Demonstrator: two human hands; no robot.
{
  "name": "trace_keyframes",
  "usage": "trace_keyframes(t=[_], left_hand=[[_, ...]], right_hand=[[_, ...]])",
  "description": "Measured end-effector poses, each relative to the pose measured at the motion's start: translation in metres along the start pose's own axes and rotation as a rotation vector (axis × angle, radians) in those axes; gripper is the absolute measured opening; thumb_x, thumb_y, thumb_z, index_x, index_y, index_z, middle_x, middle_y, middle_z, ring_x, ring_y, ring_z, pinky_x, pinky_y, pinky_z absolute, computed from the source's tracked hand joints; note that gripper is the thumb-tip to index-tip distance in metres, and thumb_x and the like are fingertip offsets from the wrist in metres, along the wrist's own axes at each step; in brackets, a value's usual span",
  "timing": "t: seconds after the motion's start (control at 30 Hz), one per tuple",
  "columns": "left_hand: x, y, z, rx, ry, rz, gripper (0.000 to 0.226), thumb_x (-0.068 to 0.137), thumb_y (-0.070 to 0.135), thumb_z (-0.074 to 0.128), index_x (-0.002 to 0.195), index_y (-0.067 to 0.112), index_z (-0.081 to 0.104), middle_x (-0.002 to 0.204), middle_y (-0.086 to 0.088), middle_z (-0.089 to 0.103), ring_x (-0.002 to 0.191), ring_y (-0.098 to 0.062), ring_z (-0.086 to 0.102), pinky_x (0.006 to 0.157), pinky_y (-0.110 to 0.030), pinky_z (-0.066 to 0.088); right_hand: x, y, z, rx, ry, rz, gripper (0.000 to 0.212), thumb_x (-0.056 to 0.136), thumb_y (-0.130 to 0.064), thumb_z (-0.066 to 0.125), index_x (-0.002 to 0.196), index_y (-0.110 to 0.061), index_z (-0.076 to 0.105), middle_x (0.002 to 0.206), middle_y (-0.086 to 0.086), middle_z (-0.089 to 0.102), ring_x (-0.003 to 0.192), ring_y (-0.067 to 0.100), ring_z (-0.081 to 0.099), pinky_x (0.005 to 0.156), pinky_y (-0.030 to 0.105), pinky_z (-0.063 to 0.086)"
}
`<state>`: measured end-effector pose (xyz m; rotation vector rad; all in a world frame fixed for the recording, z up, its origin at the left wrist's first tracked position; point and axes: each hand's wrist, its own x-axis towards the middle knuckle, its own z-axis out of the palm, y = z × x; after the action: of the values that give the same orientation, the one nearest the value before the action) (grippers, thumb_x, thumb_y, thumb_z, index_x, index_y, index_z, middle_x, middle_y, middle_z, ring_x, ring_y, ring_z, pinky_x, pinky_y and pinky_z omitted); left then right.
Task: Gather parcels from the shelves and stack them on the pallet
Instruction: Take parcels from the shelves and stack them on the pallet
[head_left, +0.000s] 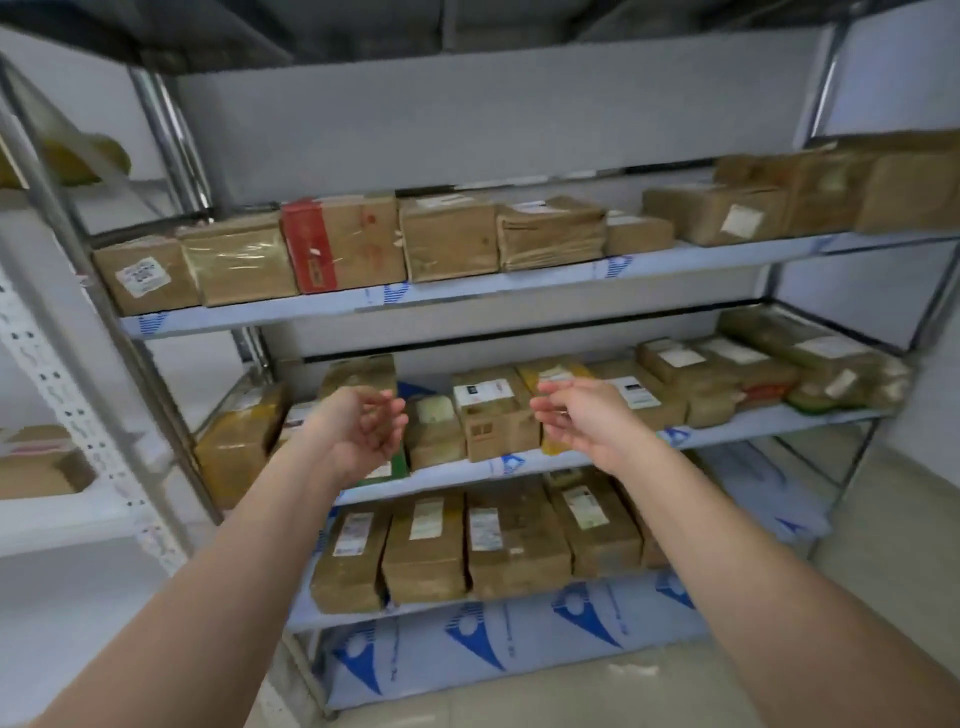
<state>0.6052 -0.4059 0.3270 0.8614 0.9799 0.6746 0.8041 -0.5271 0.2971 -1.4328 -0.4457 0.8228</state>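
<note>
Grey metal shelving (498, 291) holds brown parcels (447, 244) above pale floor tiles (878, 525).

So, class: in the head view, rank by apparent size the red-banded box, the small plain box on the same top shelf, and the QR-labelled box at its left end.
1. Red-banded box
2. QR-labelled box, though it sits nearer the camera
3. Small plain box

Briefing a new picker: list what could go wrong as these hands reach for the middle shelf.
1. The parcels on the middle shelf sit tightly packed; pulling the labelled box between the left hand and right hand might drag its neighbours off the edge.
2. The tilted parcel at the shelf's left end looks unstable and could topple if bumped.
</note>
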Motion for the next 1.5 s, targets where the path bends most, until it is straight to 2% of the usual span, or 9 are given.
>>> trace_keyframes(t=[0.23, 0.4, 0.5, 0.63, 0.8, 0.97, 1.1, 1.27, 1.5], left_hand=[[0.058, -0.021, 0.144, 0.117, -0.212, -0.067, 0.018, 0.099, 0.013, 0.045, 0.101, 0.009, 0.063, 0.084, -0.006, 0.065, 0.078, -0.019, 0.06, 0.068, -0.027, 0.047], [0.104, -0.028, 0.219, 0.173, -0.297, -0.102, 0.017, 0.098, 0.011, 0.047, 0.091, 0.01, 0.062, 0.082, -0.005, 0.063, 0.074, -0.017, 0.057, 0.066, -0.025, 0.046], [0.133, -0.029, 0.269, 0.234, -0.375, -0.127, 0.017, 0.097, 0.01, 0.049, 0.087, 0.01, 0.063, 0.079, -0.004, 0.063, 0.069, -0.016, 0.056, 0.064, -0.024, 0.044], [0.154, -0.013, 0.349, 0.306, -0.553, -0.094, 0.018, 0.099, 0.014, 0.049, 0.09, 0.011, 0.065, 0.077, -0.004, 0.066, 0.068, -0.016, 0.058, 0.064, -0.024, 0.045], [0.154, 0.002, 0.429, 0.284, -0.75, -0.021, 0.015, 0.095, 0.015, 0.058, 0.107, 0.011, 0.066, 0.087, -0.005, 0.07, 0.074, -0.016, 0.063, 0.067, -0.025, 0.051], [0.172, 0.002, 0.464, 0.337, -0.805, 0.006, 0.019, 0.096, 0.017, 0.058, 0.111, 0.011, 0.067, 0.09, -0.004, 0.071, 0.078, -0.016, 0.063, 0.074, -0.026, 0.05], [0.19, -0.014, 0.466, 0.476, -0.854, 0.005, 0.016, 0.098, 0.021, 0.054, 0.104, 0.014, 0.067, 0.092, -0.003, 0.071, 0.079, -0.017, 0.065, 0.074, -0.028, 0.052], [0.216, -0.05, 0.455, 0.704, -0.916, -0.015, 0.02, 0.101, 0.023, 0.05, 0.109, 0.013, 0.065, 0.1, -0.004, 0.072, 0.091, -0.021, 0.068, 0.09, -0.034, 0.052], [0.253, -0.147, 0.433, 0.67, -0.699, -0.208, 0.024, 0.102, 0.025, 0.049, 0.112, 0.011, 0.065, 0.113, -0.008, 0.071, 0.097, -0.024, 0.069, 0.088, -0.035, 0.054]], right_hand=[[0.041, -0.013, -0.13, 0.057, 0.265, 0.031, 0.024, 0.099, -0.002, 0.045, 0.093, -0.014, 0.064, 0.086, 0.004, 0.07, 0.077, 0.013, 0.063, 0.069, 0.023, 0.052], [0.081, -0.021, -0.188, 0.075, 0.373, 0.048, 0.021, 0.099, -0.002, 0.047, 0.101, -0.012, 0.065, 0.09, 0.004, 0.071, 0.089, 0.017, 0.065, 0.075, 0.026, 0.053], [0.112, -0.036, -0.217, 0.083, 0.465, 0.031, 0.02, 0.099, -0.002, 0.048, 0.101, -0.012, 0.066, 0.09, 0.004, 0.071, 0.084, 0.015, 0.065, 0.075, 0.025, 0.053], [0.158, -0.075, -0.248, 0.105, 0.572, -0.055, 0.023, 0.099, 0.0, 0.047, 0.103, -0.012, 0.066, 0.089, 0.004, 0.073, 0.064, 0.006, 0.063, 0.078, 0.026, 0.054], [0.186, -0.123, -0.289, 0.095, 0.677, -0.185, 0.018, 0.098, -0.004, 0.052, 0.102, -0.014, 0.066, 0.094, 0.004, 0.073, 0.085, 0.012, 0.067, 0.077, 0.024, 0.057], [0.209, -0.136, -0.325, 0.105, 0.715, -0.181, 0.019, 0.097, -0.004, 0.052, 0.102, -0.014, 0.068, 0.089, 0.002, 0.074, 0.076, 0.008, 0.066, 0.065, 0.02, 0.053], [0.233, -0.12, -0.34, -0.002, 0.576, -0.016, 0.018, 0.099, -0.007, 0.051, 0.102, -0.013, 0.068, 0.091, 0.003, 0.073, 0.087, 0.014, 0.067, 0.083, 0.028, 0.056], [0.268, -0.07, -0.352, -0.343, 0.071, 0.32, 0.018, 0.099, -0.018, 0.056, 0.112, -0.015, 0.068, 0.106, 0.003, 0.075, 0.102, 0.018, 0.069, 0.086, 0.032, 0.055], [0.314, 0.015, -0.386, -0.416, -0.149, 0.546, 0.017, 0.099, -0.019, 0.058, 0.112, -0.013, 0.066, 0.112, 0.009, 0.072, 0.104, 0.024, 0.066, 0.098, 0.037, 0.051]])
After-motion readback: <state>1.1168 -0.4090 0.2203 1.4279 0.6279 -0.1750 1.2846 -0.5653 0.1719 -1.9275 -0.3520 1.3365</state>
